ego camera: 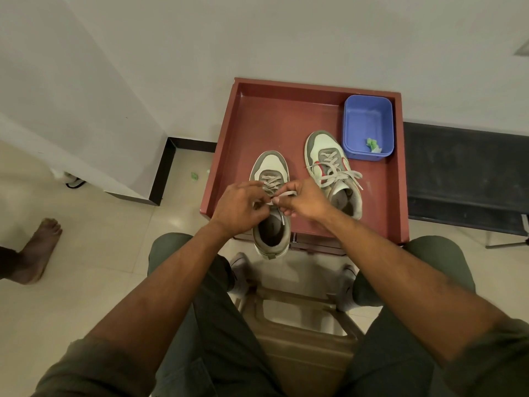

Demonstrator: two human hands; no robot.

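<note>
**Q:** Colours, footwear?
**A:** The near-left shoe [271,167] is white at the toe with grey-olive panels; its laces [270,180] are beige. The far-right shoe [322,144] matches, plus red trim.
**Q:** Surroundings?
**A:** The table [272,124] is plain reddish-brown. The tub [367,118] is blue, holding a green scrap [372,144]. The floor [100,253] is cream tile, the skirting [163,170] black.

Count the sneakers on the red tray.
2. The left sneaker overhangs the near edge of the red tray, its lace pinched by the left hand and right hand. The right sneaker lies beside the blue tub. None looks hidden.
</note>
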